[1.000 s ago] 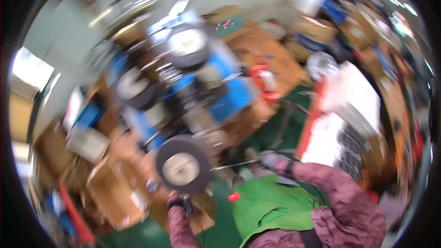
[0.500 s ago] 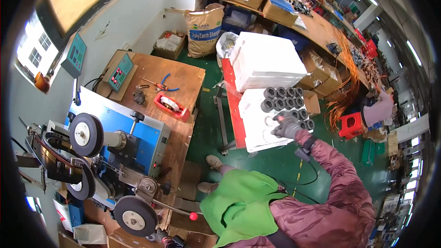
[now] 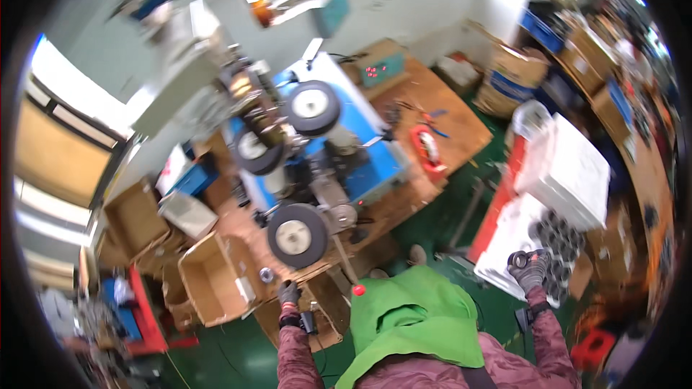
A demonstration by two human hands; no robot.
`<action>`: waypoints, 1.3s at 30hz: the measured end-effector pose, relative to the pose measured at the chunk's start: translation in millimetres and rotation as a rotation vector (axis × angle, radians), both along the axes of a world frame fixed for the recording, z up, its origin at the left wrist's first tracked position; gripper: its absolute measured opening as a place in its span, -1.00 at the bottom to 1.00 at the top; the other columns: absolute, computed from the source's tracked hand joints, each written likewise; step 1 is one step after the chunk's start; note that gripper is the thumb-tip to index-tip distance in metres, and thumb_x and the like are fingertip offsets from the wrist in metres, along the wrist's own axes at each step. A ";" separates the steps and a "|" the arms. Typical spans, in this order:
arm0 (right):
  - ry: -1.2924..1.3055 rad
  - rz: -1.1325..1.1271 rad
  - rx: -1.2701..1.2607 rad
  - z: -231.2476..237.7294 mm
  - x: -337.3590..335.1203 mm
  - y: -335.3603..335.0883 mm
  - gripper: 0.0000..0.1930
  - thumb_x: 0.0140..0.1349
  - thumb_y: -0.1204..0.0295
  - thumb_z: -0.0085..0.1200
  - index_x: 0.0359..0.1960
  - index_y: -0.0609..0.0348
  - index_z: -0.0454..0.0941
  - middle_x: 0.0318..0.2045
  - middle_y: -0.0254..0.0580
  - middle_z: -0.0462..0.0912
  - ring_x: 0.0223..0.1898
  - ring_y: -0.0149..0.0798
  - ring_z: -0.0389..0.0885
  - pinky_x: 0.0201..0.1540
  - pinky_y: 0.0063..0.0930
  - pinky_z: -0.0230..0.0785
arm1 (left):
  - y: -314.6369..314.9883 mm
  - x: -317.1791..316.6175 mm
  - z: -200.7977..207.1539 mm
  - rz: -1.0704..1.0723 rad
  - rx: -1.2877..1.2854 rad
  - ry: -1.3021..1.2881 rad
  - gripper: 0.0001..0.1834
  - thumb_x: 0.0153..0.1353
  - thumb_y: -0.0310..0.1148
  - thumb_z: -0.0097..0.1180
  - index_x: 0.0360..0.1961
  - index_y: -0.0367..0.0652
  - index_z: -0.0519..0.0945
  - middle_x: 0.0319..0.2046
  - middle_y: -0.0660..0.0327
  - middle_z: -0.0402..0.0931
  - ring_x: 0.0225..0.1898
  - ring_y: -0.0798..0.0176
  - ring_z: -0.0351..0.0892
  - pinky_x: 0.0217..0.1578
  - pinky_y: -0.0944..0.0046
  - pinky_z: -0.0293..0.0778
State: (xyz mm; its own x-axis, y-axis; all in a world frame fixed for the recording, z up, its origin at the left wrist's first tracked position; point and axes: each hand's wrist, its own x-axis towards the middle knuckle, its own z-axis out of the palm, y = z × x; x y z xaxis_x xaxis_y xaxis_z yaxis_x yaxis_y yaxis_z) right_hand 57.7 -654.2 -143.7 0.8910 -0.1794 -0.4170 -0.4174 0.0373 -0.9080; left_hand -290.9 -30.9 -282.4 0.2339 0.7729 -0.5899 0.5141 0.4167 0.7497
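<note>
My right hand point(image 3: 530, 268), in a grey glove, is closed on a black ring-shaped piece point(image 3: 518, 261) over a white foam slab point(image 3: 499, 251). Beside it on the slab stand several black hollow cylinders point(image 3: 559, 241) in rows. My left hand point(image 3: 289, 292), also gloved, is near the table's front edge, close to a small silvery ring point(image 3: 267, 274); blur hides its fingers. In front of me stands a blue-based machine point(image 3: 371, 166) with three dark wheels, the closest wheel point(image 3: 297, 236) having a pale hub. A red-knobbed lever point(image 3: 359, 289) sticks out from it.
On the wooden table point(image 3: 461, 126) lie a red tape dispenser point(image 3: 429, 150), blue-handled pliers point(image 3: 435, 124) and a control box point(image 3: 382, 70) with lit digits. An open carton point(image 3: 216, 281) stands at left. A white foam box point(image 3: 566, 173) stands behind the slab.
The view has swung left, bringing the machine toward the middle and blurring the picture. My right hand now has a black ring-shaped piece in it. My left hand shows more fully.
</note>
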 end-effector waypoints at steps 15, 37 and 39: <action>-1.487 1.321 -0.781 110.9 55.3 512.6 -0.35 -0.39 0.16 0.25 -0.15 0.15 0.42 -0.09 -0.08 0.37 -0.04 -0.03 0.32 0.04 -0.16 0.13 | -87.3 -88.3 82.3 0.040 0.193 0.070 -0.62 0.03 -0.32 0.10 -0.13 -0.33 0.51 -0.31 0.09 0.55 -0.46 0.29 0.53 -0.48 0.34 0.48; -1.605 1.264 -1.061 160.7 101.5 593.1 -0.50 0.02 0.18 -0.08 0.09 -0.23 0.33 0.21 -0.18 0.19 0.16 -0.10 0.23 0.20 0.14 -0.20 | 14.6 257.1 315.4 -0.306 -0.241 -0.825 -0.72 0.08 -0.45 0.04 -0.14 -0.25 0.45 -0.21 0.11 0.45 -0.09 0.19 0.43 -0.10 0.24 0.40; -1.635 1.222 -1.033 151.3 104.0 590.6 -0.50 0.02 0.16 -0.08 0.09 -0.25 0.33 0.21 -0.19 0.19 0.17 -0.10 0.22 0.20 0.14 -0.21 | 30.3 282.6 285.7 -0.178 -0.566 -0.756 -0.67 0.02 -0.48 0.05 -0.13 -0.24 0.42 -0.21 0.09 0.44 -0.09 0.14 0.43 -0.08 0.15 0.41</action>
State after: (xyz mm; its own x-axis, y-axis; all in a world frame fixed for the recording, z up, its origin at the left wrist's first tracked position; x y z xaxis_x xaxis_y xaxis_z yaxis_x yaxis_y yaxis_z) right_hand 161.7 -63.5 7.6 0.0834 0.9230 0.3756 0.9902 -0.1192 0.0730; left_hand -8.4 -0.6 3.4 0.7922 0.3364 -0.5093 0.0675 0.7810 0.6208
